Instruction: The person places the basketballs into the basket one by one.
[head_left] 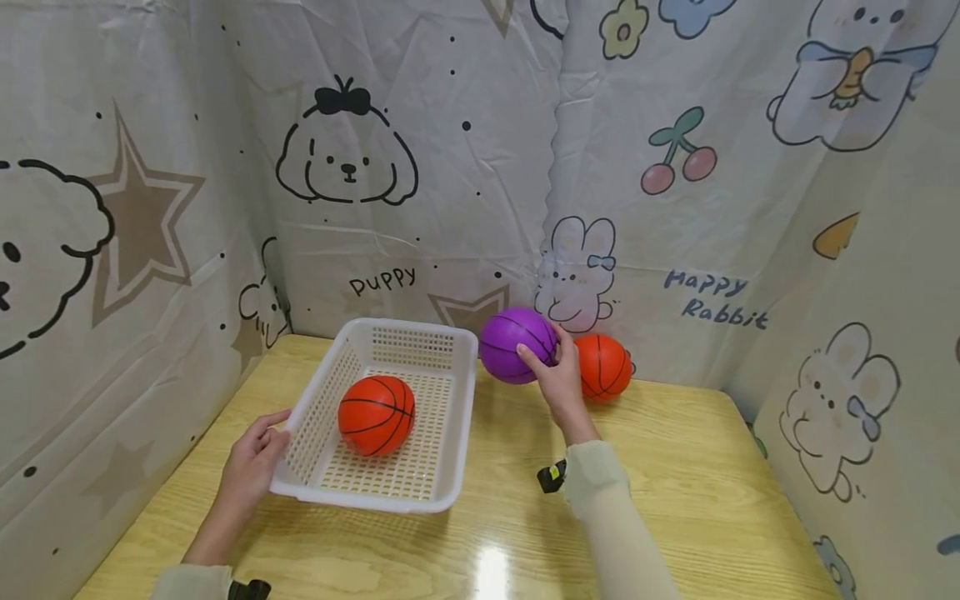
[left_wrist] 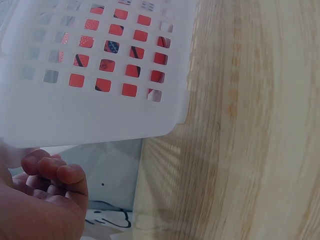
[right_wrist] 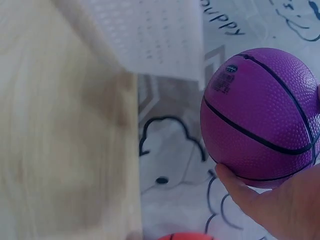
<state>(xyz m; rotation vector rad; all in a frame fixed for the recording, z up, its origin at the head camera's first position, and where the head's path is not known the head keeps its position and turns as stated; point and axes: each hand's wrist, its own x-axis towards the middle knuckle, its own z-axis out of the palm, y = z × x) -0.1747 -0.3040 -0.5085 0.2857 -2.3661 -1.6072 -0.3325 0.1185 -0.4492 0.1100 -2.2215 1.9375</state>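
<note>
A white plastic basket [head_left: 462, 417] with slotted sides stands in front of me, left of the middle. My left hand [head_left: 251, 460] grips its left rim near the front corner; in the left wrist view the fingers curl beside the basket wall [left_wrist: 95, 117]. One orange-red toy basketball [head_left: 377, 415] lies inside. My right hand [head_left: 562, 379] holds a purple toy basketball [head_left: 513, 346] by its right side, just beyond the basket's right rim. In the right wrist view, the thumb presses against the purple ball [right_wrist: 260, 120], raised above table level.
Another orange-red basketball [head_left: 604, 368] sits at the table's back edge, right behind my right hand. The wooden table [head_left: 675, 483] ends at printed cloth curtains [head_left: 465, 167] at the back and on both sides.
</note>
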